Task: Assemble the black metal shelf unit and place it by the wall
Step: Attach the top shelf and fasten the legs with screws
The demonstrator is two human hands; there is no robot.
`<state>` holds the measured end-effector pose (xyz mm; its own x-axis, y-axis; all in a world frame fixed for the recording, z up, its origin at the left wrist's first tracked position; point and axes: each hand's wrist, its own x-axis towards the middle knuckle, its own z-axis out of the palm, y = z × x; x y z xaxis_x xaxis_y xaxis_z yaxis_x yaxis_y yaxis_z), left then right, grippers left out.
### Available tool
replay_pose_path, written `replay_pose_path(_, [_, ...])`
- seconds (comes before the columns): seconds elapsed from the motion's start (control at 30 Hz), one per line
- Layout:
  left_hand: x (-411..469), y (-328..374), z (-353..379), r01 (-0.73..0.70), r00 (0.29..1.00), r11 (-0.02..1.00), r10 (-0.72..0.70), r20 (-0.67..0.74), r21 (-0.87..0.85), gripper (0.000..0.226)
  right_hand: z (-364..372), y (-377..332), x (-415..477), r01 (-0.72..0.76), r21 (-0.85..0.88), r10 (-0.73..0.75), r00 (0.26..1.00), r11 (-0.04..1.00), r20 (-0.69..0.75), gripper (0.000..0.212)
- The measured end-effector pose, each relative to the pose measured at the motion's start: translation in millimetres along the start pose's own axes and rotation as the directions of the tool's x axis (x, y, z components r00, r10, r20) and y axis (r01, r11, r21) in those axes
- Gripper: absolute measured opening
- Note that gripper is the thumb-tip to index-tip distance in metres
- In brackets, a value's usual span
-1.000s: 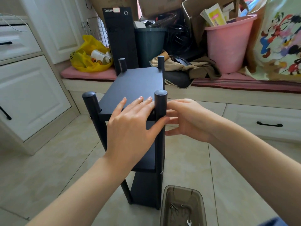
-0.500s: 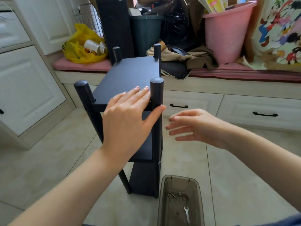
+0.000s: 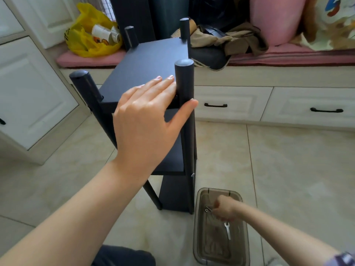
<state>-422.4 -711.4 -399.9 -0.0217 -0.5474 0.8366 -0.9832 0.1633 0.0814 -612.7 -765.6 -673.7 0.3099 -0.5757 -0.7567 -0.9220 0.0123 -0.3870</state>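
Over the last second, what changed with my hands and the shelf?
Your right hand left the front post, dropped into the tray and now pinches a small metal part. Your left hand stays flat on the shelf unit, which hasn't moved.

A crumpled yellow plastic bag point(image 3: 90, 39) is lying on a long pink bench cushion point(image 3: 288, 56), holding paper cups point(image 3: 101, 32). A rumpled brown garment point(image 3: 240, 39) is sprawling beside a tall pink plastic bucket point(image 3: 276, 20).
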Motion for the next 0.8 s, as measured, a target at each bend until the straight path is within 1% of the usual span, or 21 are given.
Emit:
replay_pose_path(0.07, [0,1,1,-0.003,1.000,1.000,0.003,-0.001,-0.013,0.051,15,4,13,0.009,-0.091,-0.010,1.000,0.996,-0.007,0.018])
replay_pose_path(0.13, [0,0,0,-0.007,1.000,1.000,0.007,-0.001,-0.025,0.049,28,9,28,0.029,-0.140,-0.036,0.998,0.990,-0.052,0.017])
replay_pose_path(0.2, [0,-1,0,-0.015,1.000,0.999,0.015,-0.005,-0.029,0.049,41,16,45,0.048,-0.136,-0.060,0.995,0.989,-0.085,0.020])
replay_pose_path(0.27, [0,-2,0,-0.021,1.000,0.999,0.021,-0.003,-0.034,0.048,53,24,59,0.078,-0.111,-0.091,0.989,0.991,-0.116,0.016])
replay_pose_path(0.33, [1,-4,1,-0.016,0.999,0.997,0.018,0.030,-0.071,0.046,61,29,68,0.112,-0.096,-0.125,0.982,0.989,-0.141,0.033])
replay_pose_path(0.4, [1,-5,2,-0.012,0.999,0.992,0.018,0.050,-0.123,0.044,65,31,75,0.130,-0.098,-0.145,0.976,0.987,-0.165,0.037])
replay_pose_path(0.5, [2,-5,5,-0.006,0.999,0.989,0.013,0.046,-0.146,0.043,72,34,86,0.141,-0.086,-0.156,0.966,0.986,-0.206,0.034])
replay_pose_path(0.63, [0,0,5,0.001,0.999,0.991,0.003,0.036,-0.134,0.043,80,35,98,0.141,-0.147,-0.171,0.962,0.979,-0.213,0.030])
replay_pose_path(0.73, [0,1,6,-0.008,0.999,0.992,0.012,0.031,-0.124,0.043,86,35,106,0.140,-0.124,-0.167,0.956,0.982,-0.240,0.029])
replay_pose_path(0.8, [-1,1,5,-0.009,0.999,0.992,0.014,0.035,-0.126,0.042,88,38,110,0.145,-0.170,-0.187,0.947,0.975,-0.262,0.028])
